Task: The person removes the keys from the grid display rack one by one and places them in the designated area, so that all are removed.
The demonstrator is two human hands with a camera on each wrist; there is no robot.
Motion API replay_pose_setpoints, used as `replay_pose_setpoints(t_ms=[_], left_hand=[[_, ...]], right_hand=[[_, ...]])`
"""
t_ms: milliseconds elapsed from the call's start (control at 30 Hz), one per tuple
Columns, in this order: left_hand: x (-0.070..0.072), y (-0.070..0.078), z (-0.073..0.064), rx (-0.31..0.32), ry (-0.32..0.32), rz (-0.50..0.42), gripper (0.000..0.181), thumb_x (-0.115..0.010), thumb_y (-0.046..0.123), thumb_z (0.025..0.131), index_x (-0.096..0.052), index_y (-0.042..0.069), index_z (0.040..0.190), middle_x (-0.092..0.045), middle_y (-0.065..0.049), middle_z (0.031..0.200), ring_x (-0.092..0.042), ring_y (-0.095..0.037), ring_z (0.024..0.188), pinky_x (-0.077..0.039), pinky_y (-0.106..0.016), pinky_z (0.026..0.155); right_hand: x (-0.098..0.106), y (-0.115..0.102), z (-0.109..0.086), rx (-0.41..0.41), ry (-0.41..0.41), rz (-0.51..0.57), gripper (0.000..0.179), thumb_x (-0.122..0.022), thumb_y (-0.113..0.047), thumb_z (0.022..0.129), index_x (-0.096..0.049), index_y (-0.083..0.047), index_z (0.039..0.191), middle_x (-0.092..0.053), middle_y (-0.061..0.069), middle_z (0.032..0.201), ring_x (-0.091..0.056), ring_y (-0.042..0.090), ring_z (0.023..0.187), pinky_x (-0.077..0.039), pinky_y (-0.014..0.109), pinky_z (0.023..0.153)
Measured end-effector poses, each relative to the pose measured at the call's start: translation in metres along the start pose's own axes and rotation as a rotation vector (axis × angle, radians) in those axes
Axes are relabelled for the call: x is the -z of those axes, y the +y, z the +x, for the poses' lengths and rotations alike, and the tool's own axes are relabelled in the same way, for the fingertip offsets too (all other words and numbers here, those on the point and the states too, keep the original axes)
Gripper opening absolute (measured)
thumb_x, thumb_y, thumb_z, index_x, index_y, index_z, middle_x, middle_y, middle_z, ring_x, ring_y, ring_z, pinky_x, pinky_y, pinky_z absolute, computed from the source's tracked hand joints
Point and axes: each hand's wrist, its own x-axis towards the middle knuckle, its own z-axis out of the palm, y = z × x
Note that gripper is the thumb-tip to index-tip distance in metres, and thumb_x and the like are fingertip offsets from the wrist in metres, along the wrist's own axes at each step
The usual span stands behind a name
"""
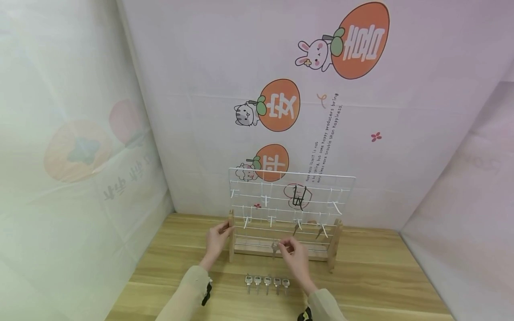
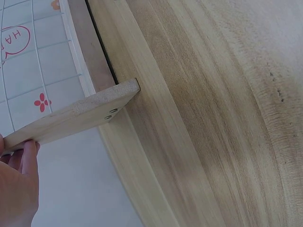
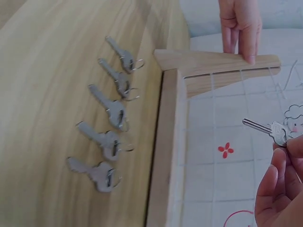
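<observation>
My left hand (image 1: 216, 243) holds the upper end of the wooden side post (image 2: 85, 111) on the left of a white wire rack (image 1: 291, 173), fingers on one side and thumb on the other. In front of the rack's lower bar, my right hand (image 1: 296, 257) pinches a silver key (image 3: 279, 134) by its head, its blade pointing away from the fingers. Two other keys, one key (image 1: 296, 229) and another key (image 1: 319, 232), hang from hooks on the rack's right half. Several keys (image 3: 116, 112) with small rings lie in a row on the table before the rack.
White hooks (image 1: 246, 222) stick out from the wire grid in two rows. The wooden table (image 1: 373, 267) meets a printed cloth backdrop (image 1: 209, 147) behind the rack. Cloth walls stand on both sides. A right wooden post (image 1: 333, 245) supports the rack's other end.
</observation>
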Motion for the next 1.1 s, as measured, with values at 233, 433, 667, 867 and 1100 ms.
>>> replay_pose_setpoints(t_ms=[233, 433, 667, 867, 1100], left_hand=[[0.001, 0.002, -0.001, 0.002, -0.016, -0.01, 0.034, -0.07, 0.009, 0.091, -0.065, -0.007, 0.121, -0.069, -0.026, 0.119, -0.071, -0.04, 0.104, -0.064, -0.034, 0.081], [0.0, 0.001, -0.002, -0.011, -0.005, 0.002, 0.033, -0.071, 0.009, 0.09, -0.066, -0.006, 0.119, -0.07, -0.025, 0.117, -0.072, -0.039, 0.103, -0.065, -0.034, 0.08], [0.0, 0.002, -0.001, -0.012, 0.005, 0.011, 0.034, -0.072, 0.011, 0.09, -0.066, -0.006, 0.119, -0.069, -0.026, 0.117, -0.072, -0.039, 0.102, -0.065, -0.034, 0.08], [0.001, 0.003, -0.002, -0.006, 0.006, 0.011, 0.034, -0.072, 0.012, 0.09, -0.066, -0.006, 0.119, -0.07, -0.025, 0.117, -0.072, -0.039, 0.102, -0.064, -0.035, 0.082], [0.001, 0.004, -0.002, -0.007, 0.012, 0.005, 0.033, -0.072, 0.01, 0.089, -0.067, -0.005, 0.118, -0.07, -0.025, 0.117, -0.072, -0.038, 0.102, -0.065, -0.033, 0.08]], right_hand=[[0.004, 0.026, -0.01, 0.007, 0.018, -0.066, 0.007, -0.07, -0.009, 0.091, -0.068, -0.005, 0.087, -0.07, 0.007, 0.083, -0.055, 0.003, 0.068, -0.049, 0.014, 0.059], [0.009, 0.045, -0.015, -0.006, 0.021, -0.11, 0.006, -0.071, -0.006, 0.089, -0.067, -0.004, 0.085, -0.068, 0.005, 0.078, -0.05, 0.0, 0.065, -0.045, 0.013, 0.056], [0.015, 0.06, -0.021, -0.025, -0.021, -0.167, 0.005, -0.07, -0.005, 0.087, -0.068, -0.001, 0.087, -0.069, 0.006, 0.079, -0.051, 0.0, 0.065, -0.045, 0.013, 0.056], [0.019, 0.074, -0.025, -0.033, -0.038, -0.192, 0.008, -0.072, -0.006, 0.085, -0.068, 0.001, 0.086, -0.07, 0.006, 0.078, -0.052, 0.0, 0.066, -0.046, 0.013, 0.057], [0.022, 0.091, -0.028, -0.057, -0.039, -0.214, 0.005, -0.072, -0.003, 0.083, -0.069, 0.0, 0.086, -0.069, 0.006, 0.078, -0.051, 0.001, 0.066, -0.045, 0.014, 0.057]])
